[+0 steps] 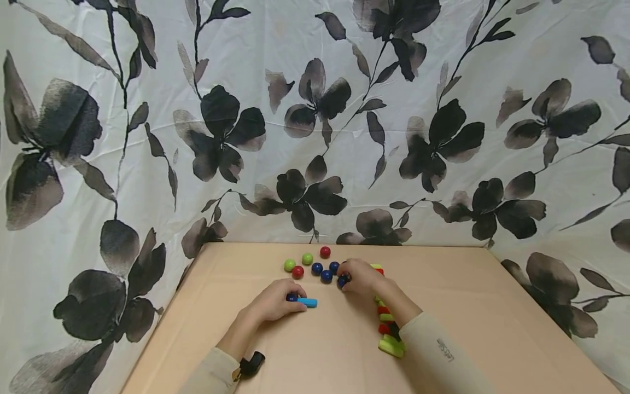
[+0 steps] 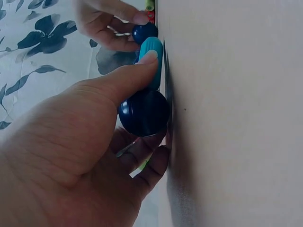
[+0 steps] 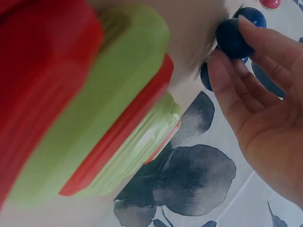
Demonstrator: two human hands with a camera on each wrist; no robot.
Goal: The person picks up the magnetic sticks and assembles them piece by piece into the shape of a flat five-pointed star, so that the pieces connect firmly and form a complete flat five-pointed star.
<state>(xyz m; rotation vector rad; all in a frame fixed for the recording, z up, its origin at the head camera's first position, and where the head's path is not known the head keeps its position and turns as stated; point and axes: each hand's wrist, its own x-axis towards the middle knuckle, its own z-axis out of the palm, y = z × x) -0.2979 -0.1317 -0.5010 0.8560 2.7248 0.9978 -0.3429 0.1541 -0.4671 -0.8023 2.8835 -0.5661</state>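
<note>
My left hand (image 1: 273, 301) holds a short light-blue stick (image 1: 309, 302), its thumb pressed on it. A dark blue ball (image 2: 144, 112) sits at the stick's near end within the same hand; whether the two are joined I cannot tell. Beyond it, my right hand (image 1: 363, 280) pinches another dark blue ball (image 3: 234, 39) between thumb and fingers, just above the table. Several loose dark blue balls (image 1: 326, 276) lie close to the right hand's fingertips.
Green balls (image 1: 289, 265) and red balls (image 1: 325, 252) lie at the table's back. A line of red and green sticks (image 1: 386, 317) runs beside and partly under the right forearm. A floral cloth (image 1: 315, 137) hangs behind the wooden table (image 1: 467, 306).
</note>
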